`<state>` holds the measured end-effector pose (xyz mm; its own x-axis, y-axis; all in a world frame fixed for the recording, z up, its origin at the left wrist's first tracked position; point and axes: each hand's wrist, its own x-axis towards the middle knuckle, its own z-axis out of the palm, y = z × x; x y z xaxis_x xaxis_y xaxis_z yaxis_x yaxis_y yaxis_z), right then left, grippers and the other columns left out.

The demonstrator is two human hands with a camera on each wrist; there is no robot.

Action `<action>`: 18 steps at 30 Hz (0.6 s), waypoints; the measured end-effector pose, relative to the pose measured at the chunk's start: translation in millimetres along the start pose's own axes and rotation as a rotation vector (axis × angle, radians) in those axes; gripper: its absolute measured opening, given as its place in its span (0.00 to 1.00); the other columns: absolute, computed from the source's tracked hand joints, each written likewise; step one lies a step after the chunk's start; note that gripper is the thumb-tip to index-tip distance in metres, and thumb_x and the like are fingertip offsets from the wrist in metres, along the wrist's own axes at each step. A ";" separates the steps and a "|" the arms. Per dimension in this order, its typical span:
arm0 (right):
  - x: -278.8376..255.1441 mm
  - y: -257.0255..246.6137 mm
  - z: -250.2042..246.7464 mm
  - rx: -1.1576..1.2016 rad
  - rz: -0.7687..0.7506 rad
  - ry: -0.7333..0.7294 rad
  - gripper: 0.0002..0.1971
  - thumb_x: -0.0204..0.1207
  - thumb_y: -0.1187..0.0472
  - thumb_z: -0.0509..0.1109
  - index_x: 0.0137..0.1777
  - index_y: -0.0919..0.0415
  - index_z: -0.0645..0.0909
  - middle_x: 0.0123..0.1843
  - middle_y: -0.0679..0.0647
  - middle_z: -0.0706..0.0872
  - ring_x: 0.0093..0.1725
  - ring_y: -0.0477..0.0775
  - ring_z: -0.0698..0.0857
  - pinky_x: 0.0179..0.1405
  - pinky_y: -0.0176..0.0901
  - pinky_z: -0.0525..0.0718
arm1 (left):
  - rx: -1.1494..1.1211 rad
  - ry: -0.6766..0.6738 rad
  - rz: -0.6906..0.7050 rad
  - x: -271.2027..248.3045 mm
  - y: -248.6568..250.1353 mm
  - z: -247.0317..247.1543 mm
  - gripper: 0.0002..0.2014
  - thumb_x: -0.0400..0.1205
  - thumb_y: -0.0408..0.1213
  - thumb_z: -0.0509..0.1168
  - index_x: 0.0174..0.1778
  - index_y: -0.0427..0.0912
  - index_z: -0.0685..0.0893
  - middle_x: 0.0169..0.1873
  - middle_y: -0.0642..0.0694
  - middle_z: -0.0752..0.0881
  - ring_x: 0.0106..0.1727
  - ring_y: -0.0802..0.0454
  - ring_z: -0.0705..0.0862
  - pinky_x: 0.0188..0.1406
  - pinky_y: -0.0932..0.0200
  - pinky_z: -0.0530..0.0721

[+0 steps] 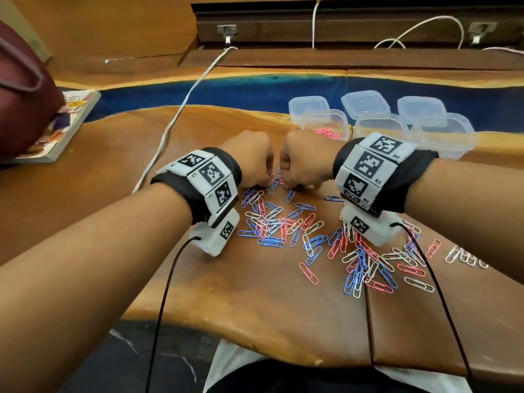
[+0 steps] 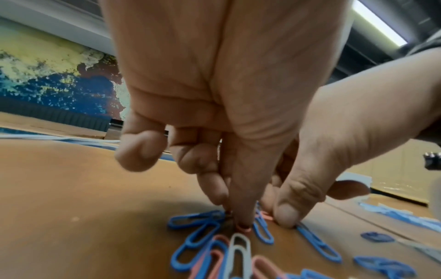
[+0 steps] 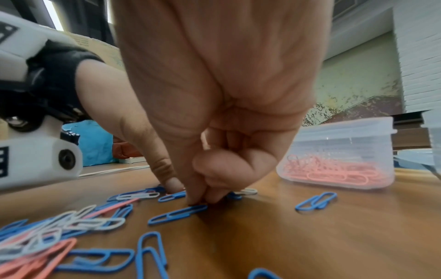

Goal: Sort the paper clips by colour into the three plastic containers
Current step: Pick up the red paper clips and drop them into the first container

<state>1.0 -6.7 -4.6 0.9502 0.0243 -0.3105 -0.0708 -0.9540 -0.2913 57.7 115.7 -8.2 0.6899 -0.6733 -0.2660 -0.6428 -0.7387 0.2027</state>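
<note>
Nearest, loose paper clips [image 1: 309,273] are scattered on the table [image 1: 241,307]; further off, left hand [image 1: 249,160] pinches a pink clip [image 2: 243,228]; right hand [image 1: 303,163] is pinched at a blue clip [image 3: 177,214], grip unclear; pinks probably best dropped in the far container [image 1: 326,124].

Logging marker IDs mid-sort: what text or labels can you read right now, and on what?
"R4", "R3": right wristband tag panels.
"L3", "L2": left wristband tag panels.
Lower right-band labels: too blurred.
Square black-and-white codes: patterns, not text.
Book cover: unreadable.
Containers: none.
</note>
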 end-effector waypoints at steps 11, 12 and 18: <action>-4.9 -10.3 -0.4 -0.091 0.005 -0.064 0.14 0.73 0.61 0.73 0.29 0.60 0.73 0.22 0.50 0.72 0.11 0.43 0.73 0.06 0.25 0.63 | -0.190 -0.074 -0.096 2.0 1.0 1.2 0.09 0.69 0.38 0.75 0.26 0.44 0.83 0.25 0.50 0.81 0.29 0.51 0.77 0.30 0.57 0.78; -5.5 -10.9 0.7 -0.104 -0.001 -0.059 0.15 0.74 0.60 0.73 0.29 0.59 0.73 0.23 0.49 0.73 0.15 0.44 0.74 0.08 0.26 0.65 | -0.204 -0.062 -0.097 0.3 0.9 -0.5 0.07 0.69 0.39 0.76 0.29 0.43 0.85 0.27 0.49 0.83 0.31 0.50 0.79 0.34 0.55 0.81; -14.0 -10.8 4.8 -0.138 -0.037 -0.037 0.09 0.72 0.56 0.73 0.40 0.63 0.83 0.34 0.56 0.84 0.33 0.56 0.82 0.30 0.39 0.77 | -0.435 -0.015 -0.098 -15.8 -10.7 -14.7 0.09 0.74 0.28 0.71 0.32 0.41 0.78 0.31 0.40 0.87 0.28 0.47 0.86 0.33 0.50 0.88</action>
<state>-13.0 4.7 -1.5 0.9393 0.0690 -0.3361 0.0091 -0.9842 -0.1767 58.6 133.8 7.7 0.7334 -0.6015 -0.3167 -0.3726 -0.7454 0.5527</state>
